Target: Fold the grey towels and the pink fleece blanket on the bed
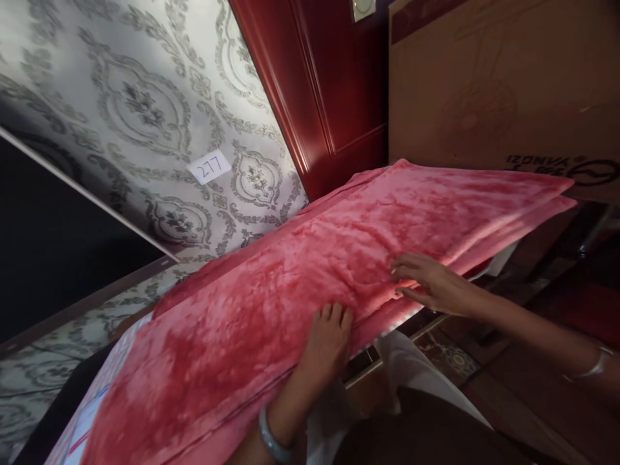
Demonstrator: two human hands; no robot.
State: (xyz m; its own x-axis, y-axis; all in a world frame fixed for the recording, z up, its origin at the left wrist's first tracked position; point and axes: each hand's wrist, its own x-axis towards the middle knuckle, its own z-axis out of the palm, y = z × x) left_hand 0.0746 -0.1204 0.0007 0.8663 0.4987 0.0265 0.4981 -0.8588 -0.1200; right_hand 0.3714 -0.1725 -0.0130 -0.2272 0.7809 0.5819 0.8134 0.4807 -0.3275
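Note:
A pink plush blanket [242, 290] lies folded in layers across a raised surface, stretching from the lower left to the upper right. My left hand [329, 332] presses on its near edge, with the fingers curled into the cloth and the thumb hidden. Farther right, my right hand [431, 284] has a fold of the same near edge between its thumb and fingers. The cloth bunches into small wrinkles between the two hands. At the far right, the blanket's layers part into two pointed corners.
A large cardboard box [484, 90] stands behind the blanket's right end, beside dark red panelling [320, 84]. On the patterned wall hangs a paper marked 277 [209, 166]. A black screen-like panel [58, 239] is at left. White translucent plastic [421, 368] hangs below the near edge.

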